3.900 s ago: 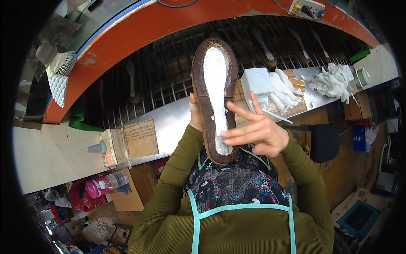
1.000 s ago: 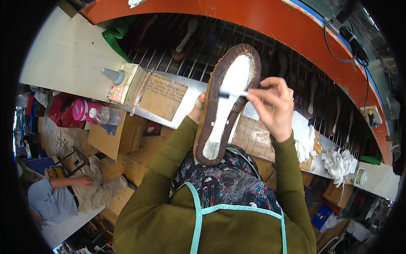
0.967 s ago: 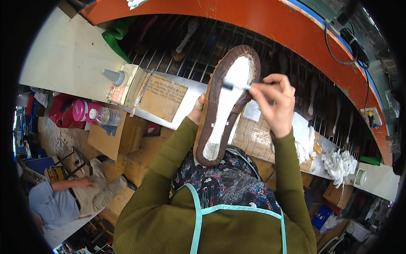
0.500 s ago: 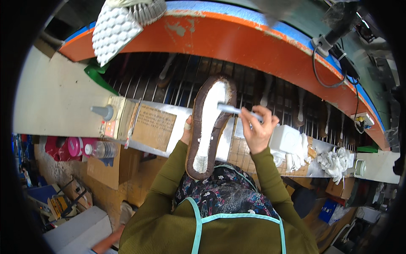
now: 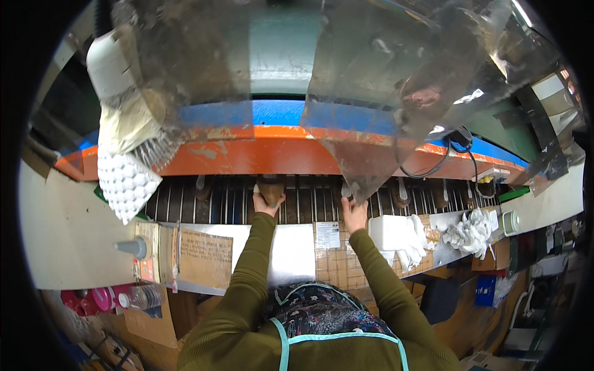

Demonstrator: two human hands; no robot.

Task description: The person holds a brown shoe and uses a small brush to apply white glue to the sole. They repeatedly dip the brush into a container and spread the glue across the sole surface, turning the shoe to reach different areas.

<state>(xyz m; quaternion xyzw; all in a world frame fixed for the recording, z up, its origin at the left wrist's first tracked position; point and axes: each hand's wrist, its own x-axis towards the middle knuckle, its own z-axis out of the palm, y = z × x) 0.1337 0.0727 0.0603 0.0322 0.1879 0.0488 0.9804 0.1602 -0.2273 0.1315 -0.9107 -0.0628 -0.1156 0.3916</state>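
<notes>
My left hand [image 5: 267, 204] is closed round the near end of a brown shoe [image 5: 271, 188], with fingers on both sides. The rest of that shoe runs back under the orange edge of the machine. Over the rack of metal bars [image 5: 309, 207], my right hand [image 5: 354, 216] reaches toward another dark shoe [image 5: 345, 190] with a pale strip on it. Thumb and fingers are apart at its near end; a hanging clear plastic sheet [image 5: 371, 148] partly covers that spot.
More shoes [image 5: 401, 195] lie along the rack to the right. Near the front stand a white container [image 5: 388, 232], crumpled white gloves [image 5: 470, 234] and a cardboard piece [image 5: 204, 256]. A lamp-like fixture with a white dimpled cover [image 5: 127, 185] hangs at the left.
The brown shoe, earlier held sole-up before me, is no longer there; my left hand has moved forward to the rack. The brush my right hand held is out of sight. My view has tilted up.
</notes>
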